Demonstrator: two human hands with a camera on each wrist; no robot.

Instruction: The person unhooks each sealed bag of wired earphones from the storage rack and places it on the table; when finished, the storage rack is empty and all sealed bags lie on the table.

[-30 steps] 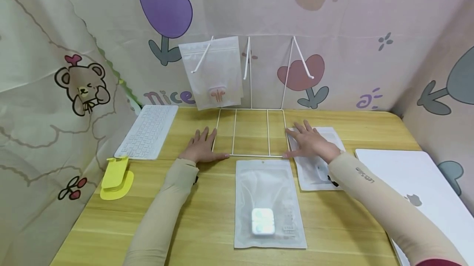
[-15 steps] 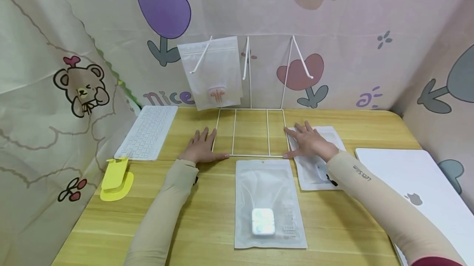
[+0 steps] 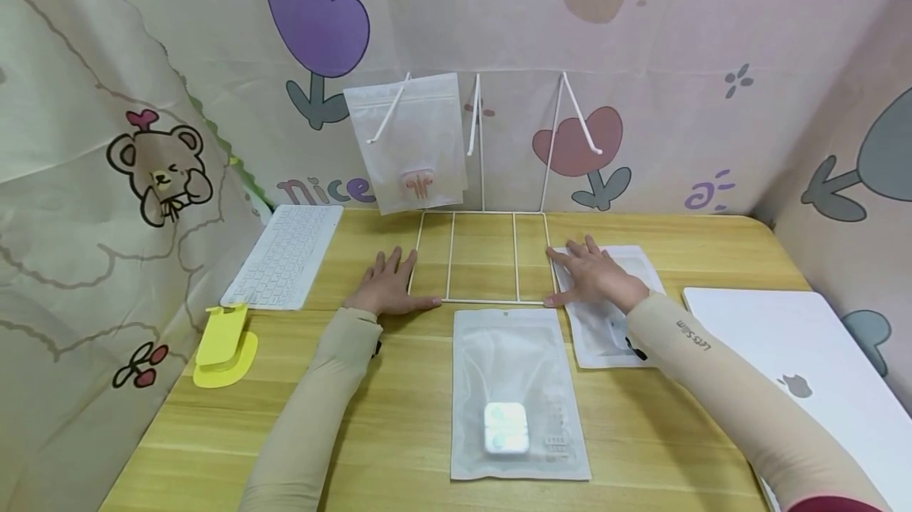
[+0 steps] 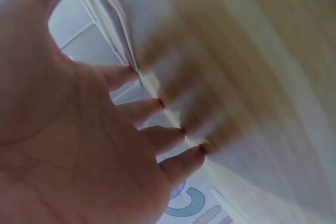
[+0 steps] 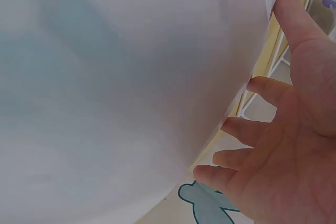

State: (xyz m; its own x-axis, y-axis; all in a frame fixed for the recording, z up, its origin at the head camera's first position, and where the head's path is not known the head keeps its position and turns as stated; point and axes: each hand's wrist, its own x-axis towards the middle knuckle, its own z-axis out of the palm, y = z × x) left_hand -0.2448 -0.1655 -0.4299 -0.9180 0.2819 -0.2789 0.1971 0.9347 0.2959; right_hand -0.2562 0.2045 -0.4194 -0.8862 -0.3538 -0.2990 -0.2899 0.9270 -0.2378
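A white wire rack with hooks stands at the table's back, its base frame lying flat. Spread fingers of my left hand rest at the base's left side, thumb at the front corner. On the opposite side my right hand lies likewise, fingertips at the base wire and palm over a white zip pouch, partly hidden. From the left hook hangs another white pouch with an orange print. A third pouch, with a white square charger showing through, lies in front. Both wrist views show straight, parted fingers touching the surface.
At the left lie a white keyboard and a yellow folding stand. A silver laptop, lid down, occupies the right side near my right forearm. A patterned cloth screens the back and sides of the table.
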